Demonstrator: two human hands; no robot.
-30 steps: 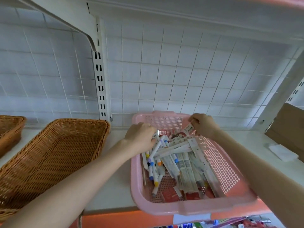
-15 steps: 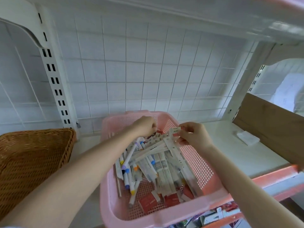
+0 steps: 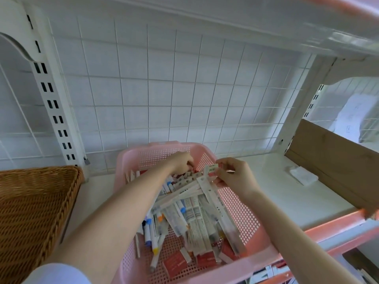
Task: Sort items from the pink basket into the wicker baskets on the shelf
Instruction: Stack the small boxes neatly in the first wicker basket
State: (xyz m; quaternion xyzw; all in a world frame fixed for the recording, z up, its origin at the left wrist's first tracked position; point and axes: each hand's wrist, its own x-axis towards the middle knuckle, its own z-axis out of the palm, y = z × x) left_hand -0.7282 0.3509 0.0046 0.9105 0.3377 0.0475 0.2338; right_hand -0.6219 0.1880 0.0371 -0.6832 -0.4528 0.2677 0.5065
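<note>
The pink basket (image 3: 235,212) sits at lower centre of the frame on the white shelf (image 3: 266,191), and both hands work at its far end. The right hand (image 3: 235,177) pinches the header tab of the 2B packet (image 3: 218,201) between thumb and curled fingers. The left hand (image 3: 181,163) reaches in from the lower left with its fingers curled down onto the top ends of the fanned packets (image 3: 184,193); whether it has closed on one cannot be determined. The 2B packet's long axis runs from the grip at centre frame down and to the right, towards the basket's near right corner, so nearly all of its length lies below the pinch and over other stock. It crosses the fanned packets just left of the grip. The markers (image 3: 150,232) lie lower left in the basket, beneath the left forearm. The wicker basket (image 3: 34,201) stands at the left edge of the frame, well apart from the right hand and closer to the left arm. Judgement: the packet must be lifted along its axis before it is carried left across the pile.
</note>
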